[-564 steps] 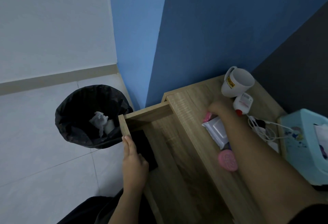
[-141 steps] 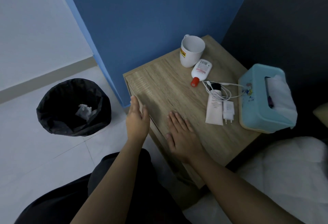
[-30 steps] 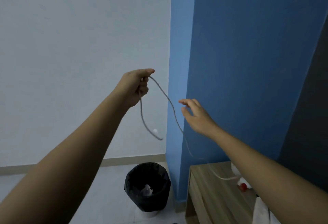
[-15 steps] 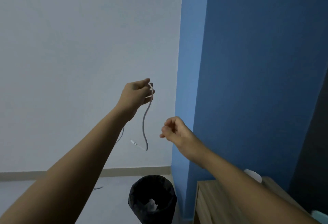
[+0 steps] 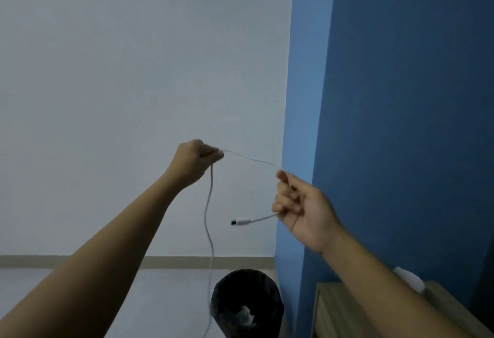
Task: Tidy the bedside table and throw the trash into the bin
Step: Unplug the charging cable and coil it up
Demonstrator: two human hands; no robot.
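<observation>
Both my hands are raised in front of the wall and hold a thin white charging cable (image 5: 208,212). My left hand (image 5: 196,159) pinches it near the middle, and a long length hangs down from it past the bin. My right hand (image 5: 299,205) grips the cable near one end, and the plug (image 5: 240,222) sticks out to the left below the fist. A short stretch of cable runs taut between the hands. The black bin (image 5: 247,303) stands on the floor below, with crumpled white trash inside. The wooden bedside table (image 5: 344,313) shows at the bottom right.
A white mug (image 5: 409,279) peeks out behind my right forearm on the table. A blue wall fills the right side and a pale wall the left. A beige skirting strip (image 5: 80,261) runs along the tiled floor.
My right hand has taken hold of the cable near its plug end and pulled it right, away from my left hand. The cable is now stretched between both hands.
</observation>
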